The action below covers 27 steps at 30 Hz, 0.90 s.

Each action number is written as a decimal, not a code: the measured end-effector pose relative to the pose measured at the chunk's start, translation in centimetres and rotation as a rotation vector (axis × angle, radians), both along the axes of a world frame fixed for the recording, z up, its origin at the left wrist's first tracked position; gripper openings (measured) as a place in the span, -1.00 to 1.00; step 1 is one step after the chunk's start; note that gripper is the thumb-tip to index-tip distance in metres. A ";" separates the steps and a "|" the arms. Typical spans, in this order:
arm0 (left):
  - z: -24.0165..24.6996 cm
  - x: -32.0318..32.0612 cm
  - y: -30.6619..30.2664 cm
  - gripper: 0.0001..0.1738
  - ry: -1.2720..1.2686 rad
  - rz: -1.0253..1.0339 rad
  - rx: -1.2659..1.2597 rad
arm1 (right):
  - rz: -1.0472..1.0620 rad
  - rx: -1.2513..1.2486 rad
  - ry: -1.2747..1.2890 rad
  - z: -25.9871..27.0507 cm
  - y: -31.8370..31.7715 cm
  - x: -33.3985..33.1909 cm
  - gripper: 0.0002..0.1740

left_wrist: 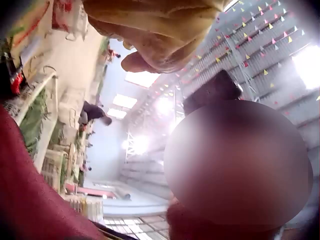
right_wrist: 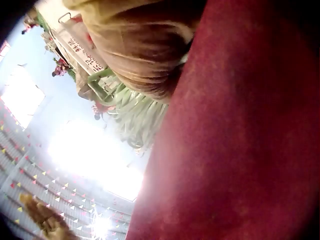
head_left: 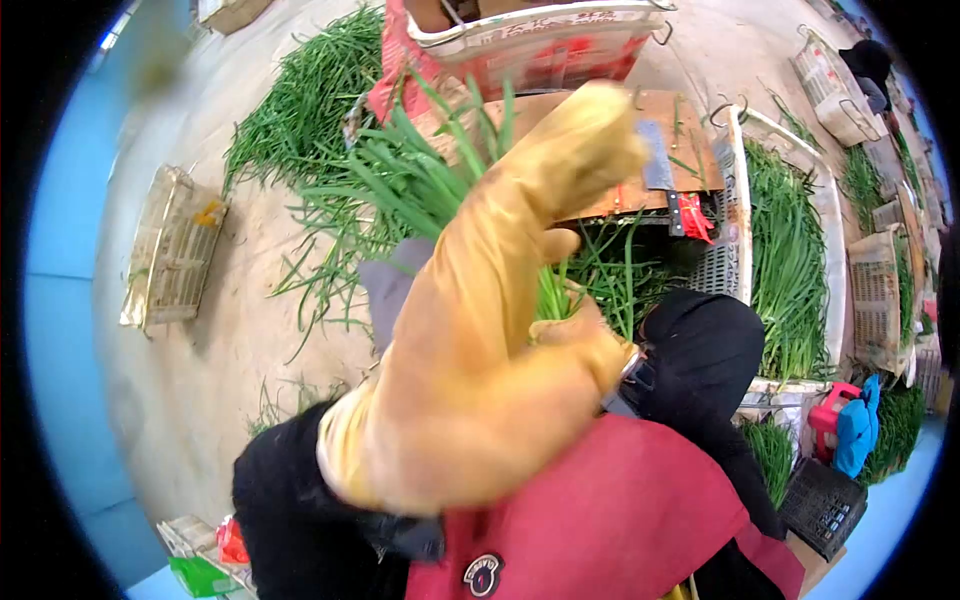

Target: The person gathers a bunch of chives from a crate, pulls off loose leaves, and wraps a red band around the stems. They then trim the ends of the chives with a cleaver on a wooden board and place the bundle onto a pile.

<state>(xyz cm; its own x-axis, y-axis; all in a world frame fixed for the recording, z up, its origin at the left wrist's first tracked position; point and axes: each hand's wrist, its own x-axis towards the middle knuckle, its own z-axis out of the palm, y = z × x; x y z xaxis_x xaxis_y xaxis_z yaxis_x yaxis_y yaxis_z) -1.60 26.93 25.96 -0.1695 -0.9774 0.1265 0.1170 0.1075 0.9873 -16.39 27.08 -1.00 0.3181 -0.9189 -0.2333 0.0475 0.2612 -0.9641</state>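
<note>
In the head view, my left hand (head_left: 470, 310), in a long yellow glove, is raised close to the camera and blurred, its fingers stretched up and to the right. From the right wrist view the same gloved hand shows small at lower left, fingers extended and holding nothing. Lower down and partly behind it, my right hand (head_left: 585, 335) grips a bunch of green chives (head_left: 410, 175) by the pale lower stalks, with the leaves pointing up and left. Pale stalks (right_wrist: 137, 112) stick out beneath the right glove (right_wrist: 145, 50) in the right wrist view, beside the red apron (right_wrist: 235, 125).
A wooden board (head_left: 690, 120) carries a knife (head_left: 658, 165) just ahead. Right of it stands a white crate (head_left: 735, 200) of chives. Another crate (head_left: 560, 50) is at the front. A loose heap of chives (head_left: 310, 90) and a crate (head_left: 180, 245) lie to the left.
</note>
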 end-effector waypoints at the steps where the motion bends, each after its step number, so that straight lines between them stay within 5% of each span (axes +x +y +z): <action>1: 0.7 -0.8 0.0 -0.12 0.019 0.000 -0.010 | 0.013 0.035 -0.028 2.8 -0.4 0.5 -0.26; 3: 1.7 -1.8 -0.3 -0.15 0.048 -0.020 -0.024 | 0.037 0.110 -0.080 2.2 -0.1 -0.1 -0.28; 5: 2.6 -2.5 -0.4 -0.17 0.068 -0.046 -0.046 | 0.033 -0.169 0.335 -2.8 0.4 0.0 -0.21; 6: 2.8 -2.7 -0.4 -0.18 0.078 -0.060 -0.048 | 0.077 -0.236 0.284 1.9 -0.5 -0.4 -0.24; 8: 3.2 -3.0 -0.7 -0.20 0.084 -0.075 -0.049 | 0.078 -0.046 -0.064 0.1 -0.1 0.1 -0.27; 11: 3.5 -3.4 -0.9 -0.24 0.090 -0.094 -0.051 | 0.078 0.080 -0.211 -1.5 0.1 0.5 -0.26; 16: 4.4 -4.4 -1.1 -0.29 0.120 -0.123 -0.040 | 0.138 -0.088 0.000 -2.7 0.4 0.1 -0.22; 20: 4.9 -5.1 -1.2 -0.34 0.152 -0.155 -0.027 | 0.135 0.051 -0.103 -1.9 -0.1 0.1 -0.22; 25: 5.5 -5.9 -1.1 -0.40 0.182 -0.215 0.007 | -0.124 0.258 -0.285 1.6 1.3 0.6 -0.21; 27: 5.7 -5.5 -1.0 -0.42 0.184 -0.261 0.013 | -0.148 0.246 -0.220 1.4 1.4 0.9 -0.37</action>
<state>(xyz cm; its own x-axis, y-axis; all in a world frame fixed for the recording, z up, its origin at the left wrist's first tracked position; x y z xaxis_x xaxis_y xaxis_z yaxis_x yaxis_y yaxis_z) -7.14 25.90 31.69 -0.3900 -0.9057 0.1662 0.3158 0.0380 0.9481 -15.52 28.45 0.41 0.2531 -0.8836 -0.3939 0.3017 0.4590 -0.8357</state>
